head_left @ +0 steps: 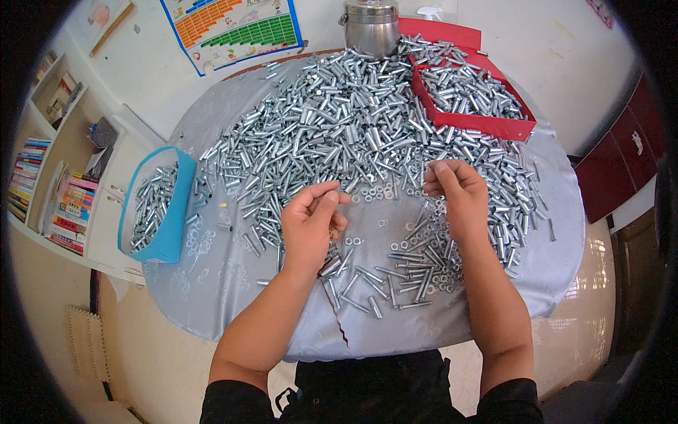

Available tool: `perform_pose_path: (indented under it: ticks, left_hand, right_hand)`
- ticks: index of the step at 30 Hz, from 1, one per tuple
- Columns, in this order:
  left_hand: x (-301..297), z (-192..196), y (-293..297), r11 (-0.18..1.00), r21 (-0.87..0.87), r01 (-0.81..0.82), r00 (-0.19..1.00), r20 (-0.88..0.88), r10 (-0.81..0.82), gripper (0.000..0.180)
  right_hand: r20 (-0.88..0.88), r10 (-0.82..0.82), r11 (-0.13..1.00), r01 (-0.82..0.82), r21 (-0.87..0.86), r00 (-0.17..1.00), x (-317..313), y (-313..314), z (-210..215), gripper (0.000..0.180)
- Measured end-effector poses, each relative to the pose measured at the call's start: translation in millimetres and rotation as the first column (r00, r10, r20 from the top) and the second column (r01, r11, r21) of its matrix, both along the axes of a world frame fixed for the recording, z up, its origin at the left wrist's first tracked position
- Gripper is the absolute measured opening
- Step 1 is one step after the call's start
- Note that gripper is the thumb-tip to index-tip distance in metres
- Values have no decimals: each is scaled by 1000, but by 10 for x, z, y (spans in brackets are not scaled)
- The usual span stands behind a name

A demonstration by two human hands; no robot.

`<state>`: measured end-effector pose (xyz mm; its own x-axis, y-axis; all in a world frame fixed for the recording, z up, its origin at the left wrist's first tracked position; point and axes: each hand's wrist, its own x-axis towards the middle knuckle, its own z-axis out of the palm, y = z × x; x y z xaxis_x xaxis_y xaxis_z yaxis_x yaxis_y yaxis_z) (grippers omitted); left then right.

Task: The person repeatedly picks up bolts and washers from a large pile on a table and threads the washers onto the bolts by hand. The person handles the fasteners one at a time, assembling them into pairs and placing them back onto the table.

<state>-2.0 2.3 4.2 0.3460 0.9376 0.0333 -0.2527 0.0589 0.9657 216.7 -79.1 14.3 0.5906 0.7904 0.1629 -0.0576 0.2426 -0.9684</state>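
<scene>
My left hand is over the middle of the table, thumb and fingers curled in. Whatever it may hold is hidden. My right hand hovers to the right of it, thumb and forefinger pinched at the edge of the heap; anything between them is too small to name. Behind both hands spreads a large heap of shiny metal bolts and sleeves. Loose washers lie between the hands. Nearer to me is a smaller group of bolts with nuts and washers mixed in.
A blue bin with metal sleeves stands at the left. At the back right, a red box is full of bolts, near a steel pot. The grey tablecloth has a tear near its front edge. Bookshelves stand left.
</scene>
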Motion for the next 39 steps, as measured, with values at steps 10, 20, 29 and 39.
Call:
perform_pose_path:
  ticks: [10,20,29,39]
  left_hand:
    - [-8,36,8,999,2,-39,999,-15,39,17]
    - [-5,-24,12,1000,10,1,1000,-13,-1,18]
    - [4,-26,6,1000,-10,18,1000,15,-18,18]
    - [24,14,-17,993,-50,110,990,-81,-114,21]
  right_hand:
    - [432,101,960,27,-280,896,65,-46,5,13]
    - [877,375,924,-49,-379,301,251,-158,-17,13]
    - [862,355,929,-36,-367,362,193,-160,12,17]
    - [219,289,946,-242,-217,932,-22,-51,0,18]
